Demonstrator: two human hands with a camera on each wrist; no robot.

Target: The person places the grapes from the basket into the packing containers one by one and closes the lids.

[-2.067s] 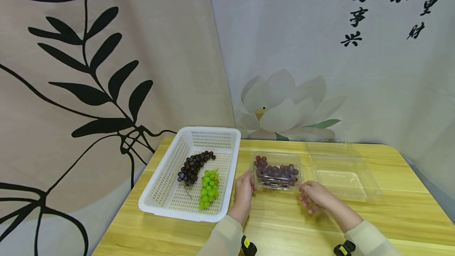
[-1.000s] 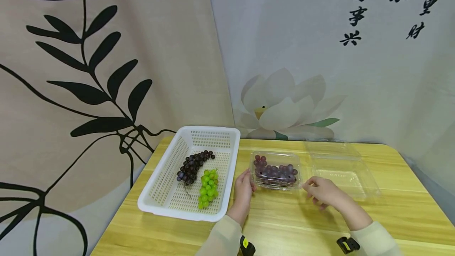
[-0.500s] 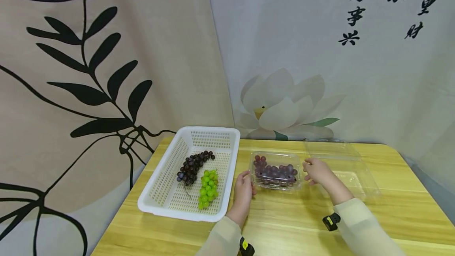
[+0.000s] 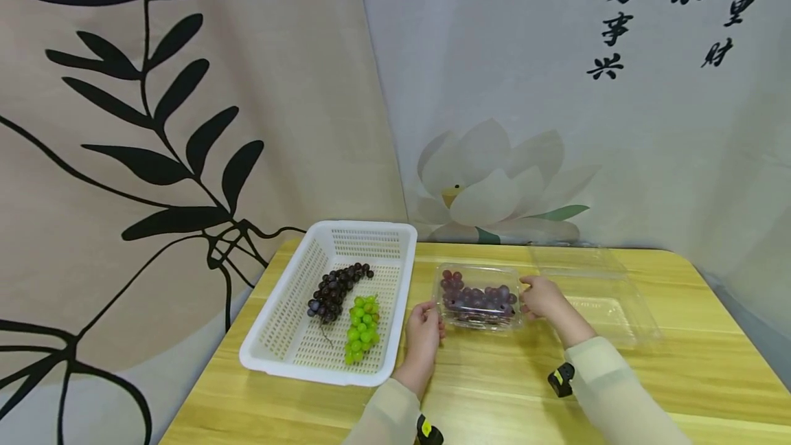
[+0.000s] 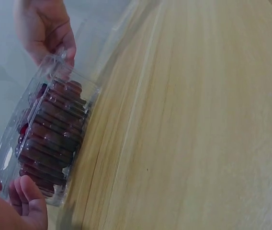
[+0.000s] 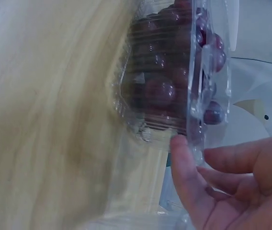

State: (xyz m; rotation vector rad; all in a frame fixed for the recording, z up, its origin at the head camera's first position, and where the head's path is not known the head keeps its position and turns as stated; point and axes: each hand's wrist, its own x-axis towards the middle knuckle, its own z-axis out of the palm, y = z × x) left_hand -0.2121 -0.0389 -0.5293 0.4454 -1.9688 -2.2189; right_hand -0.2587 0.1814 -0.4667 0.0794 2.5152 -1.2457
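Note:
A clear plastic clamshell box (image 4: 478, 297) of dark red grapes (image 4: 478, 299) sits on the table with its lid down over the fruit. At its left end is my left hand (image 4: 423, 335), thumb and bent fingers on either side of the rim. My right hand (image 4: 546, 301) pinches the rim at the right end. In the right wrist view, the thumb and a finger of the right hand (image 6: 236, 182) lie either side of the rim. The left wrist view has both ends of the grape box (image 5: 50, 139) between the hands, with the left hand (image 5: 14, 206) partly cut off.
A white perforated basket (image 4: 272, 349) on the left holds black grapes (image 4: 334, 290) and green grapes (image 4: 362, 328). Right of the box, a second clear clamshell (image 4: 599, 307) lies open on the wooden table (image 4: 494, 390). A printed curtain (image 4: 494, 88) hangs behind.
My right hand drew slightly away from the box's front right corner, then moved up along its right side and came in to pinch the rim. The left hand and box stay in place.

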